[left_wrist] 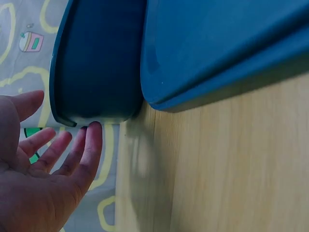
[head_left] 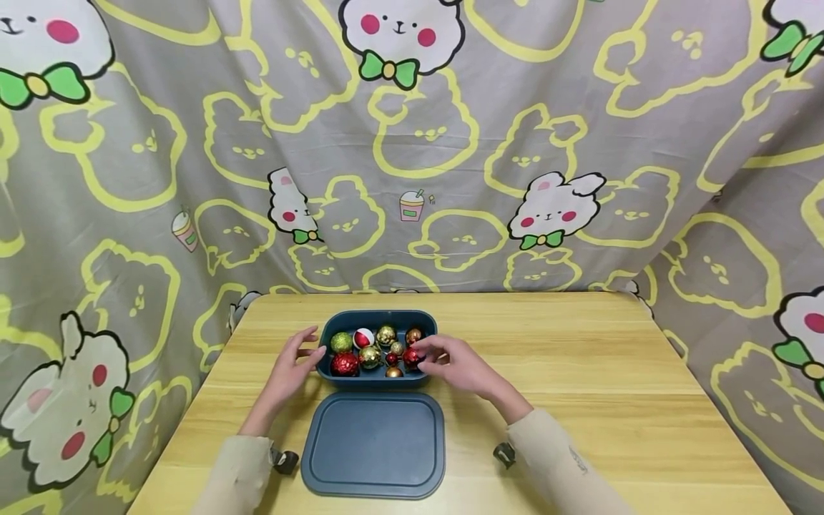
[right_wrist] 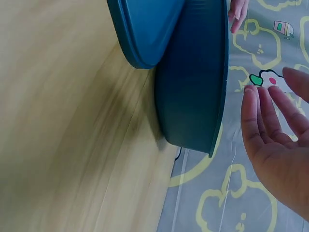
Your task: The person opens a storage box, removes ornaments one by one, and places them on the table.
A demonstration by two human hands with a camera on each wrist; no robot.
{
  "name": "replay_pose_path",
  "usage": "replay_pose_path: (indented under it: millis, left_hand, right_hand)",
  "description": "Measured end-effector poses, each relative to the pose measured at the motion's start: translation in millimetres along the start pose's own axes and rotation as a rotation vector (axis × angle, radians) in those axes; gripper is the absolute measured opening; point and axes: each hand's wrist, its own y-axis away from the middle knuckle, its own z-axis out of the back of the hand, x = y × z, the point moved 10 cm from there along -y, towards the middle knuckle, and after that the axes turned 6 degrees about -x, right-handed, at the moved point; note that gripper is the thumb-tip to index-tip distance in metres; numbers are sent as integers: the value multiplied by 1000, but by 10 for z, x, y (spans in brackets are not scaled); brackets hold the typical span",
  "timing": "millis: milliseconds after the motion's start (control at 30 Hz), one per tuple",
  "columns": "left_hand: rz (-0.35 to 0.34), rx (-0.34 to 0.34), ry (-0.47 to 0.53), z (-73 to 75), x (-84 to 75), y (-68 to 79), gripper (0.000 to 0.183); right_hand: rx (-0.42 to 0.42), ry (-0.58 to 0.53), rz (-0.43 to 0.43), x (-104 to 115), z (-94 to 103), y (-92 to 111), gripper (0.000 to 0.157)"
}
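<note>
A dark blue rectangular box (head_left: pixel 378 384) holds several shiny baubles in red, gold and green. Among them are a large red bauble (head_left: pixel 344 364), a green one (head_left: pixel 341 342) and a red-and-white one (head_left: pixel 363 338). My left hand (head_left: pixel 291 368) is at the box's left end; in the left wrist view its extended fingertips (left_wrist: pixel 94 133) are right at the box's edge. Over the right end, my right hand (head_left: pixel 460 365) overlaps a red bauble (head_left: pixel 412 357) in the head view. From the right wrist, its fingers (right_wrist: pixel 251 113) look loosely extended beside the rim, holding nothing.
The box's blue lid (head_left: pixel 373 445) lies flat on the wooden table (head_left: pixel 579 400), just in front of the box. A grey curtain (head_left: pixel 444 236) with cartoon prints hangs behind the table and along both sides.
</note>
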Motion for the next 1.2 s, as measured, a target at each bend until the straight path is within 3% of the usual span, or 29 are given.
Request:
replay_pose_path:
  millis: [233,333,433,567,667,833,1200]
  left_hand:
    - [-7,5,-37,-51,50,2,61]
    - [0,27,-23,-52,-84,68,60]
    - [-9,39,-18,-74,-102,76,58]
    - [-28,34,-33,-105,37,15,56]
    - [-36,34,-44,-103,51,4,54]
    - [-50,45,-53,-100,50,1,54]
    - [10,79,29,-126,161,8,55]
  right_hand:
    - [-60,12,22,-5,-21,-134,31]
    - [-62,14,37,11,-39,-163,31]
    - [-57,20,38,10,-49,-191,32]
    - [-55,32,34,-2,-59,-235,33]
    - [-56,48,30,-11,-92,-279,34]
    - [-41,77,25,-3,-224,-383,36]
    - [-16,72,55,-29,-654,-630,41]
